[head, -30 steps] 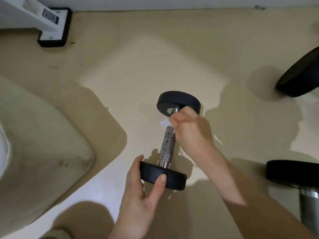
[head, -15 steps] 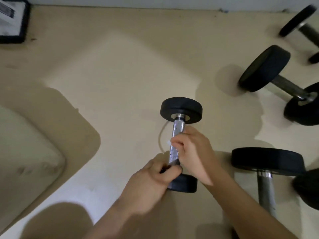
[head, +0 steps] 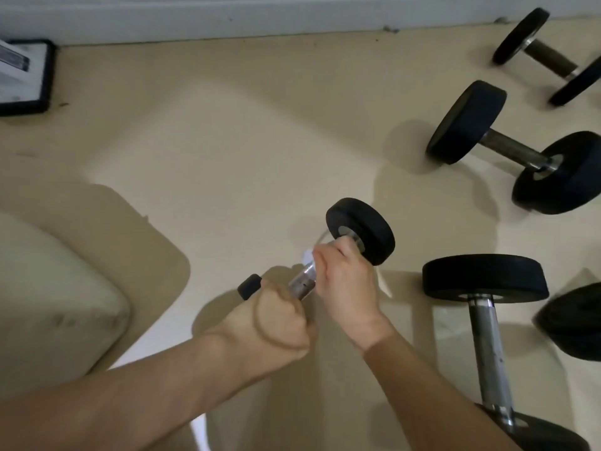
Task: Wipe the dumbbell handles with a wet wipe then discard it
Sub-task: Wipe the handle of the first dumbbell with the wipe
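The dumbbell (head: 361, 229), at centre, has swung from 12 toward 2 o'clock. The left hand (head: 276, 323) curls its fingers round the near end; the right hand (head: 348, 284) wraps a wet wipe (head: 307, 257) round the handle (head: 302, 283).

From held dumbbell (head: 361, 229), I read bare floor (head: 234, 151) 10 through 12 o'clock: wide lane. 3 o'clock: large dumbbell (head: 484, 278) just beside, blocks. 2 o'clock: second dumbbell (head: 465, 125), third dumbbell (head: 549, 58) beyond, floor gap between them. 4 o'clock: dark weight (head: 575, 323). 9 o'clock: pale cushion (head: 48, 288). 10 o'clock, far: black-rimmed base (head: 42, 76) near wall (head: 227, 17).
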A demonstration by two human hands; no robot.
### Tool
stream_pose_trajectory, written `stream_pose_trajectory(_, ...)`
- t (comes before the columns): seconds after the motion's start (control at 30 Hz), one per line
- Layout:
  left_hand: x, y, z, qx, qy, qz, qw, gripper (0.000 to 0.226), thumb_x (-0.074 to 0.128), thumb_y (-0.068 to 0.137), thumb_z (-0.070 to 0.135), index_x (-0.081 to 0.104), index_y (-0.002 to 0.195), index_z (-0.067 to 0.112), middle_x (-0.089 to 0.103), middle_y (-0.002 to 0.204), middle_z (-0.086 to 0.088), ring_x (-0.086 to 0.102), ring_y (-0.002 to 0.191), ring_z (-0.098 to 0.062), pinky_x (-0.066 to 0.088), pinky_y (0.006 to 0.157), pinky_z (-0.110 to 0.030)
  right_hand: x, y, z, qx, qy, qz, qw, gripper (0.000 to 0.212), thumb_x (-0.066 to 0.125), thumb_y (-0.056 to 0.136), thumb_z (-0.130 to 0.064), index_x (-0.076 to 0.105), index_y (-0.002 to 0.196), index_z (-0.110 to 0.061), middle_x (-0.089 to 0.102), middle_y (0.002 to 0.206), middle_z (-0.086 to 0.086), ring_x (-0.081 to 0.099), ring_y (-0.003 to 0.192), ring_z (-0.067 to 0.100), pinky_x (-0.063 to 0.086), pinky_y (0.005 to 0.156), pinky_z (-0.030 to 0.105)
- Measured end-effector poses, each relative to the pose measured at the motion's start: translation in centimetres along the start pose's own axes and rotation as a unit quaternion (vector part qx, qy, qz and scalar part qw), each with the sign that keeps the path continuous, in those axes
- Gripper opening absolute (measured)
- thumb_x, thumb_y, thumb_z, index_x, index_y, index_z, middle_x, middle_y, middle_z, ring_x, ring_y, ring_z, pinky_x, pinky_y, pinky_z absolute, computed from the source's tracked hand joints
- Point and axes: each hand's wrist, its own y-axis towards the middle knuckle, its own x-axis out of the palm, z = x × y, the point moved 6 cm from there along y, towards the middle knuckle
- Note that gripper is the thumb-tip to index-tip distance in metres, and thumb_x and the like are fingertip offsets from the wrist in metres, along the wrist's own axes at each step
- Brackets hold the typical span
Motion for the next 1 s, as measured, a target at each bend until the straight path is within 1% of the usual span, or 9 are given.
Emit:
stream_pose_trajectory(0.13,-0.1,-2.8,-0.9,-0.032,-0.157,0.057,0.986,0.047,0.072,0.047,0.004,0.059,0.089,0.02,0.061,0.096,-0.005,0.056,0.076,-0.025,0.051,0.069,-0.032,-0.6,0.2,1.6,0.112,-0.02,0.08,0.99,0.013,0.069,0.07,0.005,0.063,0.07,-0.007,0.055,0.073,0.01,0.055,0.057,0.027,0.046,0.053,0.024)
stream_pose_trajectory(0.2,0.4,-4.3,-2.1,-0.119,-0.27,0.079,0.952,0.066,0.084,0.056,0.033,0.056,0.115,0.029,0.051,0.128,-0.001,0.057,0.108,-0.022,0.052,0.085,-0.027,0.0,-1.3,0.1,0.047,0.009,0.048,0.998,0.01,0.058,0.08,-0.01,0.067,0.076,-0.012,0.06,0.079,0.005,0.06,0.072,0.023,0.05,0.062,0.03)
stream_pose_trajectory(0.3,2.8,-5.8,-2.7,-0.254,-0.433,0.08,0.861,0.089,0.063,0.064,0.069,0.027,0.14,0.039,0.027,0.152,0.003,0.037,0.135,-0.012,0.036,0.101,-0.02,1.1,-4.3,-1.8,-0.025,0.133,-0.084,0.987,0.031,0.041,0.085,-0.023,0.07,0.083,-0.011,0.061,0.087,0.005,0.059,0.078,0.019,0.047,0.072,0.03)
stream_pose_trajectory(0.4,3.9,-6.0,-1.4,-0.286,-0.445,0.094,0.844,0.091,0.051,0.066,0.073,0.014,0.143,0.044,0.016,0.156,0.007,0.032,0.139,-0.009,0.038,0.101,-0.021,1.2,-4.6,-1.2,-0.075,0.146,-0.116,0.98,0.021,0.047,0.087,-0.017,0.067,0.086,-0.021,0.06,0.092,0.011,0.058,0.085,0.033,0.05,0.077,0.044)
stream_pose_trajectory(0.57,3.4,-6.0,-1.0,-0.3,-0.433,0.117,0.842,0.089,0.05,0.064,0.07,0.015,0.141,0.045,0.015,0.155,0.01,0.033,0.137,-0.008,0.041,0.095,-0.018,-1.4,-2.1,4.5,0.128,0.041,0.053,0.99,0.022,0.051,0.087,-0.004,0.068,0.099,-0.011,0.055,0.089,-0.008,0.058,0.08,0.023,0.033,0.062,0.013)
stream_pose_trajectory(0.67,3.4,-5.8,-1.1,-0.297,-0.428,0.112,0.846,0.088,0.05,0.064,0.07,0.015,0.141,0.044,0.017,0.155,0.007,0.035,0.136,-0.01,0.039,0.093,-0.017,-1.7,-2.6,2.0,0.112,0.048,0.11,0.987,0.028,0.044,0.08,-0.009,0.071,0.086,-0.012,0.063,0.084,0.001,0.059,0.075,0.019,0.041,0.065,0.02)
stream_pose_trajectory(0.83,3.7,-5.8,-1.2,-0.29,-0.429,0.107,0.849,0.087,0.05,0.064,0.07,0.009,0.138,0.049,0.016,0.156,0.001,0.03,0.14,-0.014,0.038,0.097,-0.02,0.3,-3.5,-2.1,-0.104,0.034,-0.092,0.99,0.023,0.046,0.082,-0.018,0.067,0.073,-0.013,0.059,0.078,-0.001,0.06,0.066,0.021,0.051,0.058,0.03)
stream_pose_trajectory(0.9,3.5,-5.8,-1.1,-0.288,-0.42,0.101,0.854,0.086,0.049,0.065,0.07,0.009,0.138,0.05,0.017,0.156,0.002,0.032,0.139,-0.014,0.039,0.092,-0.018,-0.4,-0.7,-0.4,-0.054,-0.04,-0.07,0.995,0.009,0.058,0.075,-0.009,0.065,0.072,-0.013,0.06,0.077,0.004,0.06,0.062,0.026,0.047,0.051,0.027)
stream_pose_trajectory(1.0,3.0,-6.0,-0.7,-0.281,-0.407,0.1,0.864,0.083,0.046,0.066,0.071,0.009,0.137,0.05,0.019,0.155,0.001,0.033,0.138,-0.016,0.048,0.089,-0.024,-0.9,1.9,1.0,0.077,-0.136,-0.088,0.984,0.016,0.051,0.084,0.0,0.06,0.093,-0.009,0.055,0.103,0.01,0.057,0.084,0.029,0.037,0.063,0.029)
